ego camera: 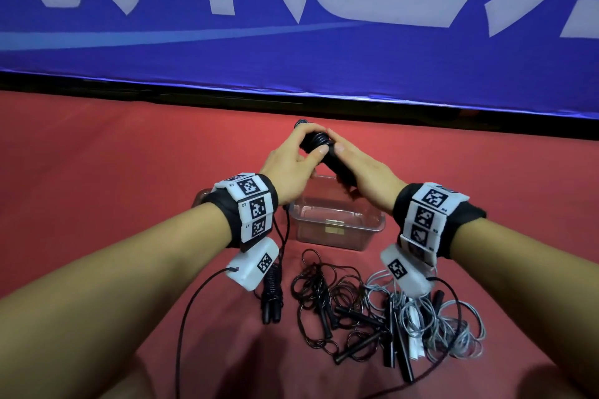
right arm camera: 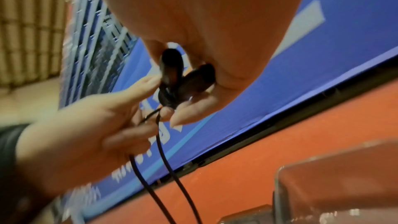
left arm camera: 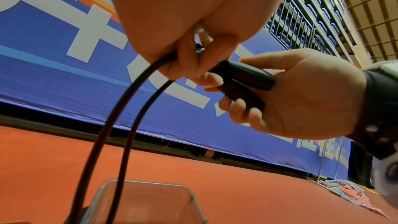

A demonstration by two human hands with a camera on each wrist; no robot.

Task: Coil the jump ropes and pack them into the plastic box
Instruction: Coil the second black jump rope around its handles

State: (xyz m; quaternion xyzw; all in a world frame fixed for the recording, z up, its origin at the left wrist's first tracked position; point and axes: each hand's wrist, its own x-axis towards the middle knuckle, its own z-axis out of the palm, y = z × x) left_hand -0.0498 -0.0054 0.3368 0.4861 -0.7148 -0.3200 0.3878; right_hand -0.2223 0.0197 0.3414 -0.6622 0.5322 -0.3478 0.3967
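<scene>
Jump rope handles (ego camera: 327, 155), 2 of them paired side by side, sit in my right hand (ego camera: 363, 172), whose fingers curl under and grip them above the clear plastic box (ego camera: 337, 223). My left hand (ego camera: 291, 168) pinches the black cord (left arm camera: 133, 101) against the handles' upper end, where several turns are already wound; 2 strands hang from that hand toward the box.

To do this wrap well, I judge I should keep each turn snug against the last one, hold the handles parallel so they don't splay, and keep my left thumb on the coil so nothing springs loose. The hanging loop must not snag on the box rim as I wind it up.

Both hands are raised just above and behind the box, which looks empty, apart from a small label showing at its bottom. On the red floor near me lie a wound black rope (ego camera: 272, 298), a tangle of loose black ropes (ego camera: 334, 311) and grey ropes (ego camera: 453, 321), all still unpacked.
</scene>
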